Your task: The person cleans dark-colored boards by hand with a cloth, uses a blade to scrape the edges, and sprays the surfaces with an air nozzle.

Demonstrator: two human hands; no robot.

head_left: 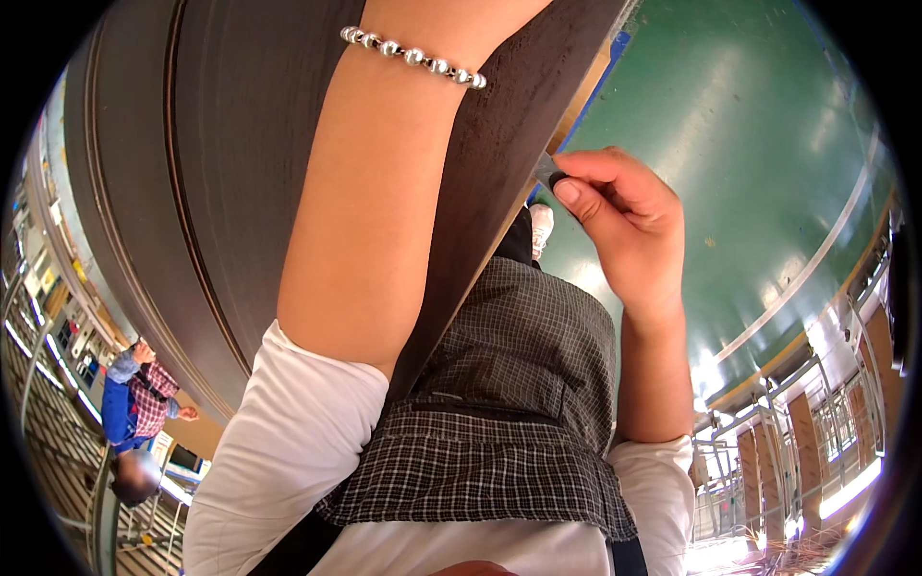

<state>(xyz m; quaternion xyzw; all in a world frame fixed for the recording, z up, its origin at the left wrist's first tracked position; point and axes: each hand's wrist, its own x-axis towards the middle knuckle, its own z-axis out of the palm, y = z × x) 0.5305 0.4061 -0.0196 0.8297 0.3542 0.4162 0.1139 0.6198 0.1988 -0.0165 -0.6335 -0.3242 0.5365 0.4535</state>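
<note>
Right hand (624, 226) at 2 o'clock pinches a small dark tool (549, 173) against the big grey slab's (221, 144) edge, steadying it. Left forearm (375, 211) lies across the slab, hand out of view, so can't tell its grip.

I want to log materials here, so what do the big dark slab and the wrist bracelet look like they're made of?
Dark slab: probably steel plate or coated board; matte grey-brown, faint straight streaks. Bracelet: polished metal ball chain, going by its bright glints.

Sleeves: white (288, 432), short, ending above the elbows
Wrist: silver bead bracelet (413, 56) on the left arm
Torso: dark checked apron (509, 403) over white shirt
</note>
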